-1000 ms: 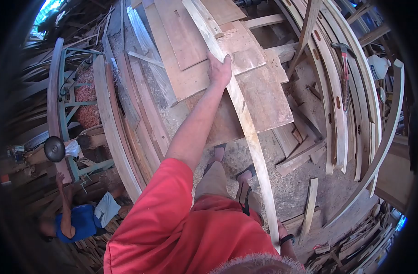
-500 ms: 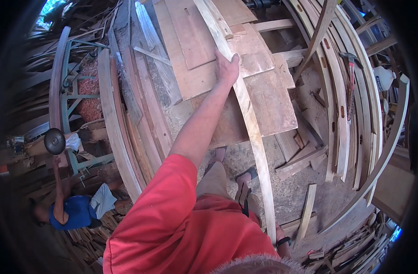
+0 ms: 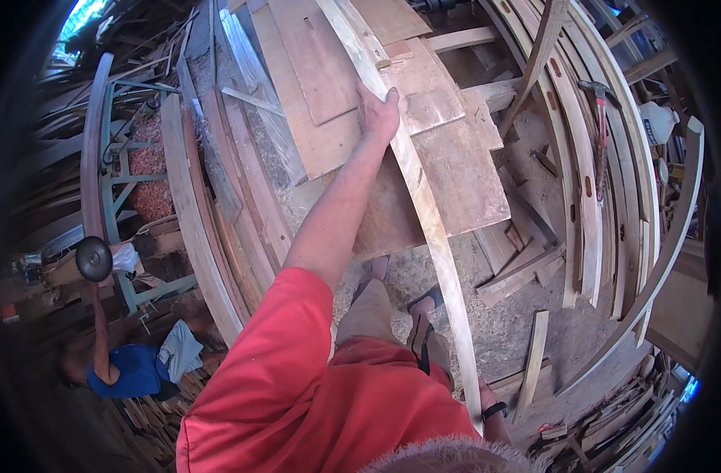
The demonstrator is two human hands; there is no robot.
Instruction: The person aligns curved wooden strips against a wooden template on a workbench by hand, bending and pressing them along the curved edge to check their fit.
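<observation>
One pale curved strip [image 3: 435, 232], directly in the grip of the left hand [image 3: 379, 118], upper middle of the frame: fingers wrapped at one edge, thumb at the other. Long axis from the top edge down to lower right of centre, across the stacked panels [image 3: 459, 185]. Nearer to the lower end: the right hand [image 3: 486, 394], just beside the strip, partly hidden; impossible to tell whether closed on it.

By count: two hands, one strip between them, one black wristband [image 3: 495, 410], one hammer [image 3: 602, 146] and one white jug [image 3: 657, 122] at upper right, one round blade [image 3: 93, 258] at left, one co-worker [image 3: 132, 370] at lower left.
</observation>
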